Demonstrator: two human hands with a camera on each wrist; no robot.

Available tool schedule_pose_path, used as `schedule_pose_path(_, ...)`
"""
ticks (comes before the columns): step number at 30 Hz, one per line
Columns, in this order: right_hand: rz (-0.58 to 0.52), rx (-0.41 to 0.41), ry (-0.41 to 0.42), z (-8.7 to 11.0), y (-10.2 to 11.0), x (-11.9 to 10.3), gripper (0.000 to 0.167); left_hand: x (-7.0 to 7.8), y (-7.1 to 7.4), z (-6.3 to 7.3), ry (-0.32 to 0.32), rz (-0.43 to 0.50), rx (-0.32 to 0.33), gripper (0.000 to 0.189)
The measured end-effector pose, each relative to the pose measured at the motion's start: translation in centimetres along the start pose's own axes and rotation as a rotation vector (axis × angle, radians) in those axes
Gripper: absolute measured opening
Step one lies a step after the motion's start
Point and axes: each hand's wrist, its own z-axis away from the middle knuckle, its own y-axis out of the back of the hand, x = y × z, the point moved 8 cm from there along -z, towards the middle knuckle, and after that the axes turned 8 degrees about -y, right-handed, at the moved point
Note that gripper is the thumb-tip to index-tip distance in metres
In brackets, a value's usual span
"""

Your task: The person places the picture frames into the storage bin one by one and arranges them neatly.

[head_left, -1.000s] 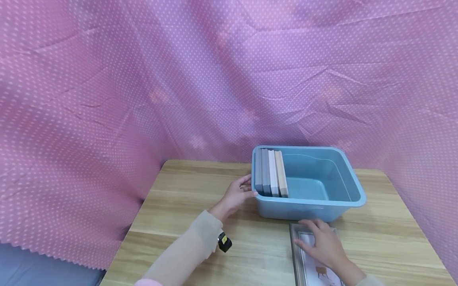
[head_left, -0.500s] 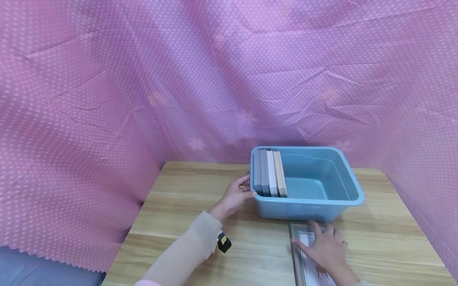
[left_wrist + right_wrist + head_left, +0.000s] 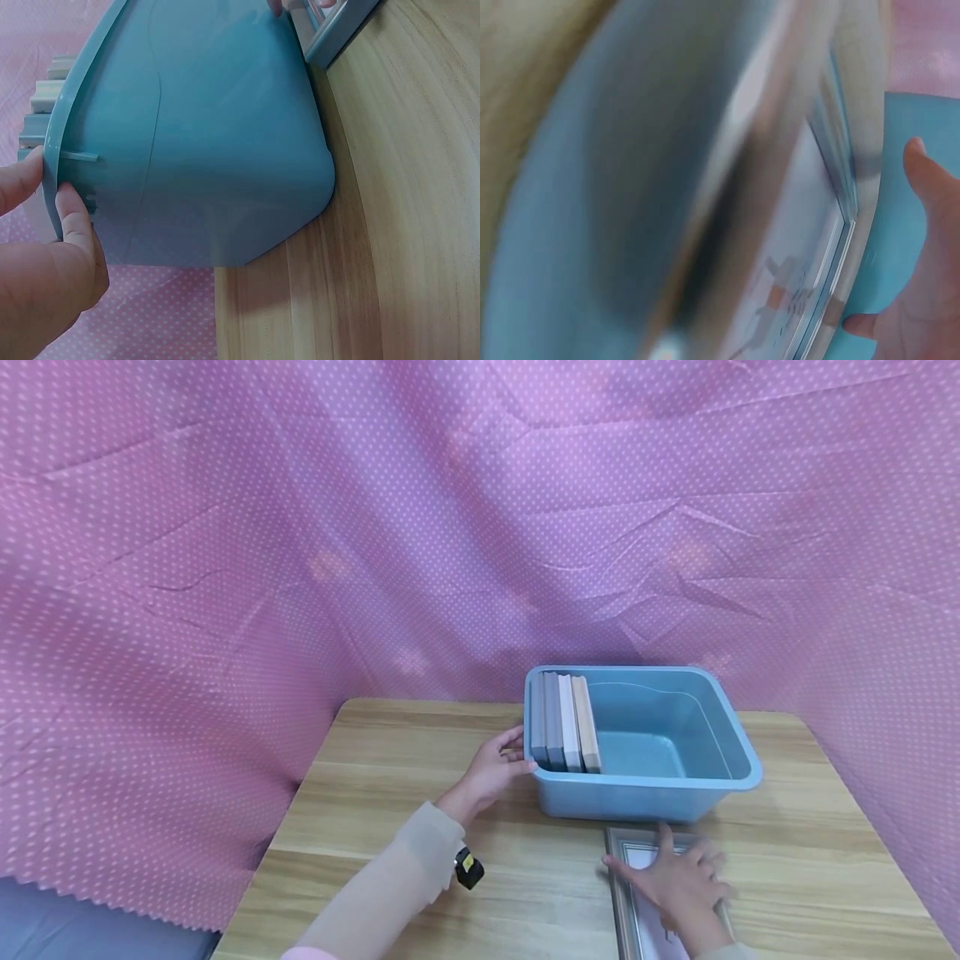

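Note:
My left hand (image 3: 489, 774) grips the left rim of a light blue plastic tub (image 3: 637, 797). In the left wrist view its thumb presses one side of the rim and a bent finger lies beneath. Several flat frame-like pieces (image 3: 569, 724), grey, white and beige, stand on edge inside the tub's left end. Below the tub, a silver-grey picture frame (image 3: 624, 902) lies face up on the table. Over it my right hand (image 3: 681, 887) spreads its fingers, with the thumb at the frame's left edge; motion blurs the outer fingers. A small printed picture (image 3: 780, 296) shows in the right wrist view.
The wooden table (image 3: 375, 827) carries the tub near its back edge. Pink dotted cloth (image 3: 450, 527) hangs behind and along both sides. A black device with a yellow mark (image 3: 468, 867) is strapped at the left wrist.
The right hand's fingers have spread wider over the picture frame, and its thumb has moved left to the frame's edge. The left hand keeps its grip on the tub rim.

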Motion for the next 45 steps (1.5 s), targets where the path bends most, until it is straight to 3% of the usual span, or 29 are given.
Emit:
schedule_pose_path(7,-0.081,0.003,-0.046,-0.2,-0.2,0.0,0.138,0.1,0.0,0.1,-0.006,-0.002,-0.004,0.065)
schedule_pose_path(12,-0.101,-0.043,-0.104,-0.6,-0.8,-0.1,0.146,0.6,0.0,0.3,-0.002,0.002,-0.011,0.065)
schedule_pose_path(23,-0.099,-0.14,-0.18,-1.6,-1.6,-0.2,0.154,0.1,0.1,0.1,0.005,0.001,0.009,0.065)
schedule_pose_path(37,-0.136,-0.138,-0.155,-2.0,-0.9,0.0,0.15,0.4,-0.1,-0.1,0.013,0.021,0.011,0.064)
schedule_pose_path(45,-0.18,-0.106,-0.122,-1.4,0.8,0.2,0.144,0.6,-0.2,0.0,0.018,0.023,0.011,0.064)
